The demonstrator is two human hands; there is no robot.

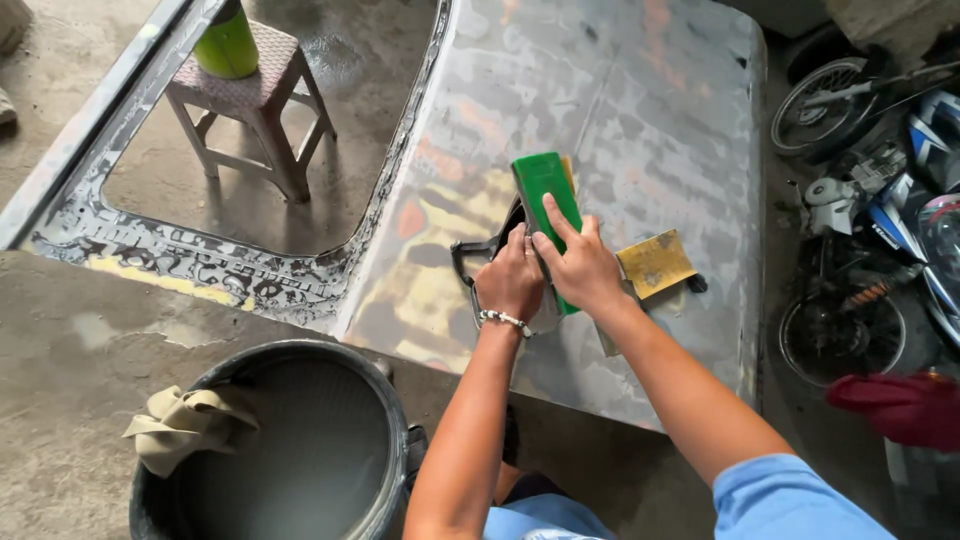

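Note:
Both my hands grip a long green sanding block that lies on a bare, sanded metal car panel. My left hand, with a bead bracelet at the wrist, wraps the near end of the block. My right hand presses on top of it, index finger stretched along the green face. A yellow piece of sandpaper lies on the panel just right of my right hand. A dark strip of something sticks out from under my left hand; I cannot tell what it is.
A dark bucket of grey water stands at the bottom left with a beige rag over its rim. A small stool carrying a green bottle shows through the panel's window opening. Motorcycles and a red cloth crowd the right.

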